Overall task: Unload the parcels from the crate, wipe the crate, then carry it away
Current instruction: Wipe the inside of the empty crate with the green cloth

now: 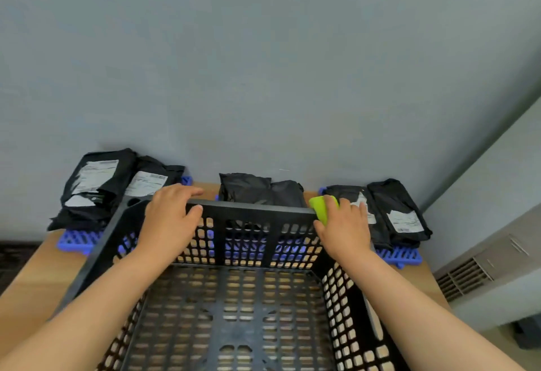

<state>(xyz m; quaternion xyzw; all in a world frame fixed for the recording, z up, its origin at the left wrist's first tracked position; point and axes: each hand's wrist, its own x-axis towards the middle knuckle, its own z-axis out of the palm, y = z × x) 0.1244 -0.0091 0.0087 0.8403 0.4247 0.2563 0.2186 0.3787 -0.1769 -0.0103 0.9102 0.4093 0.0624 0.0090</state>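
- Two hands reach the black crate (248, 210) at its far rim.
- Left hand (169, 215) grips the rim.
- Right hand (345, 224) clutches a green cloth (320, 206) against it.
- Black parcels (246, 187) lie beyond.

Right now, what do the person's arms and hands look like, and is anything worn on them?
The left hand and right hand are bare: no gloves, and no rings that I can make out. The left forearm and right forearm are uncovered to the frame edge, with no sleeve, watch or wristband in view.
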